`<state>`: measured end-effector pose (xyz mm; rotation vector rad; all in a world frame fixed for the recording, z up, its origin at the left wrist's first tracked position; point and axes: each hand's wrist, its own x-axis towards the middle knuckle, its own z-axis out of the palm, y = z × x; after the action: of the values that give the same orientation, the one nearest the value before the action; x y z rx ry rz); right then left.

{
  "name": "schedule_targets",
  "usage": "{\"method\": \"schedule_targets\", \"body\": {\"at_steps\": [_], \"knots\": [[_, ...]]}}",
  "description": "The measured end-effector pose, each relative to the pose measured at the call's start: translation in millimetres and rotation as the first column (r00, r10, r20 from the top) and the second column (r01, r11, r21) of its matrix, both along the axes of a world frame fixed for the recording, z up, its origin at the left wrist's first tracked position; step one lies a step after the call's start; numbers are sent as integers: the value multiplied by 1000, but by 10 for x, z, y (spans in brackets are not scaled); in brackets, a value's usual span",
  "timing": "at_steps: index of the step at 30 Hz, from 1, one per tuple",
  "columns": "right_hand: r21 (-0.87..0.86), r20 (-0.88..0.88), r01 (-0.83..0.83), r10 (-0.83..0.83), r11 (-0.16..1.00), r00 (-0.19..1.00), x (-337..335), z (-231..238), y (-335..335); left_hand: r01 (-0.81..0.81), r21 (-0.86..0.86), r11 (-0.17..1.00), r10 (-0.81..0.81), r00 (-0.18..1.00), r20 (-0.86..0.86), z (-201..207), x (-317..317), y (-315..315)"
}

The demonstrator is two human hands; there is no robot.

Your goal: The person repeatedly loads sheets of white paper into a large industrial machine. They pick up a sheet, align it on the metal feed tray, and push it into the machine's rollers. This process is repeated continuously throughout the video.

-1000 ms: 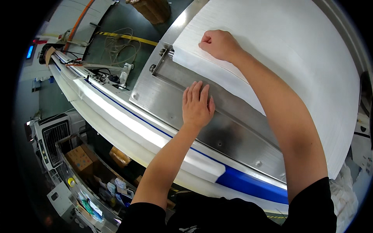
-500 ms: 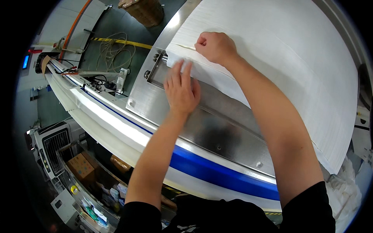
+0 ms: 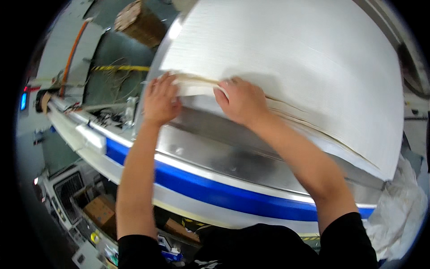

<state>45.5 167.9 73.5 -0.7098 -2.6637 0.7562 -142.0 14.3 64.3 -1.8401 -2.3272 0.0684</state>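
Observation:
A thick stack of white sheets (image 3: 304,49), paper or cloth, covers most of the metal table (image 3: 215,154). At the stack's near left corner, my left hand (image 3: 160,101) closes its fingers over the edge, with the thumb nearer to me. Further right along the same near edge, my right hand (image 3: 244,101) has curled fingers and a bent thumb at the sheets. Between the hands and to the right of them, the upper layers part slightly in a wavy gap. The fingertips of both hands are partly hidden, and the picture is somewhat blurred.
A blue strip (image 3: 215,190) and pale rail run along the table's near side. Crumpled clear plastic (image 3: 396,210) hangs at the right. Floor items include a brown carton (image 3: 139,24) at far left and a cart holding a cardboard box (image 3: 99,210) at lower left.
My left hand has moved from above the metal onto the stack's left corner. My right hand, a fist on top before, is now at the near edge, where the layers have parted. The view has shifted.

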Motion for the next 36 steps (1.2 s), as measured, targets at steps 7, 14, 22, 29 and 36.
{"method": "schedule_targets", "body": {"at_steps": [7, 14, 22, 29, 36], "knots": [[343, 270, 349, -447, 872, 853, 2944, -90, 684, -39, -412, 911, 47, 999, 11, 351, -7, 239], [559, 340, 483, -718, 674, 608, 5683, -174, 1513, -163, -672, 723, -106, 934, -341, 35, -42, 705], [502, 673, 480, -674, 719, 305, 7041, 41, 2231, -213, -528, 822, -6, 924, -382, -419, -981, 310], [369, 905, 484, -426, 794, 9, 8071, 142, 2602, -337, -411, 847, 328, 940, -93, -511, -1291, 144], [579, 796, 365, -603, 729, -59, 8607, 109, 2414, -429, -625, 652, 101, 866, -490, -523, -683, 507]]}}
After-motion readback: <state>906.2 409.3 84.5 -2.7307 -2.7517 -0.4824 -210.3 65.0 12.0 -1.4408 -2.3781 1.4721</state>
